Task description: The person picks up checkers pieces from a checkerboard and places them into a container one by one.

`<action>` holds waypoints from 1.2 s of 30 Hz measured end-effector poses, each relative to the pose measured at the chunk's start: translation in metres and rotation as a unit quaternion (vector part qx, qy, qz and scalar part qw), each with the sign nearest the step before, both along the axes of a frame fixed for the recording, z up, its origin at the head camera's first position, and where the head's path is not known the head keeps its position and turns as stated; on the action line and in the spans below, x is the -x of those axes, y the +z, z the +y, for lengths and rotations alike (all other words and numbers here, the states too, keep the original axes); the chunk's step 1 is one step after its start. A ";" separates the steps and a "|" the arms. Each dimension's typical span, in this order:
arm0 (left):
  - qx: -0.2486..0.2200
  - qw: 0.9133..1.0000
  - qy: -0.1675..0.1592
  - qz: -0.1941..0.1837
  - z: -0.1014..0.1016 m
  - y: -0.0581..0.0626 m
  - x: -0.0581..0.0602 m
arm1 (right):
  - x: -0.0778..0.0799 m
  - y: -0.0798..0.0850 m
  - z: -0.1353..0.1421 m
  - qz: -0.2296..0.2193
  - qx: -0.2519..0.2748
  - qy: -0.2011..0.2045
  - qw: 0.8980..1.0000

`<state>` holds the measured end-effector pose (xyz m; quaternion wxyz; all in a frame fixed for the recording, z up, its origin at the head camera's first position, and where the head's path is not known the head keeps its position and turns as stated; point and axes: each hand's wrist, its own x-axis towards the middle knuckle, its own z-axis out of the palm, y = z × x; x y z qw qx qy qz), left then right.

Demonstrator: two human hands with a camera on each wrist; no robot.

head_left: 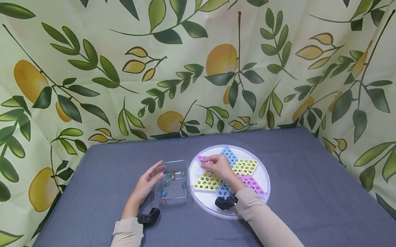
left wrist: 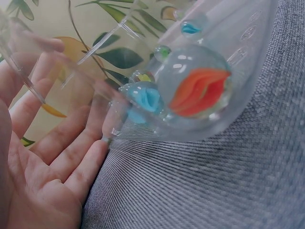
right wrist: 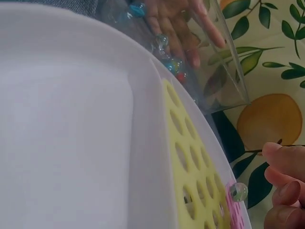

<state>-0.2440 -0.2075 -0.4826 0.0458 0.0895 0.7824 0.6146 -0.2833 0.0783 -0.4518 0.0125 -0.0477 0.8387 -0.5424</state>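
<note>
A round white game board [head_left: 266, 180] carries a star of pink, yellow and blue triangles with holes. Over its far-left pink triangle [right wrist: 234, 207] is my right hand [head_left: 219, 167], fingers bent. A clear marble [right wrist: 239, 192] sits on that triangle, a little apart from the fingertips in the right wrist view. Whether the fingers pinch anything is hidden. To the left stands a clear plastic box [head_left: 187, 168] with several glass marbles; a red-swirled marble [left wrist: 198, 90] and a blue-swirled marble [left wrist: 147, 98] show up close. My left hand [head_left: 149, 178] is spread along its left wall, holding nothing.
A dark grey cloth [head_left: 115, 159] covers the table. Behind it hangs a curtain [head_left: 195, 96] printed with leaves and oranges. The box stands close beside the board's left rim. Each wrist wears a black camera [head_left: 149, 217].
</note>
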 end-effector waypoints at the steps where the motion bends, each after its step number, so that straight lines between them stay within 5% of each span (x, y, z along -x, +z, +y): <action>1: -0.001 1.000 0.000 0.000 0.000 0.000 0.000 | 0.001 -0.001 0.000 -0.003 -0.002 -0.001 1.000; 36: -0.001 1.000 -0.002 0.006 0.000 -0.001 0.001 | 0.021 -0.012 -0.003 -0.047 -0.019 -0.020 0.999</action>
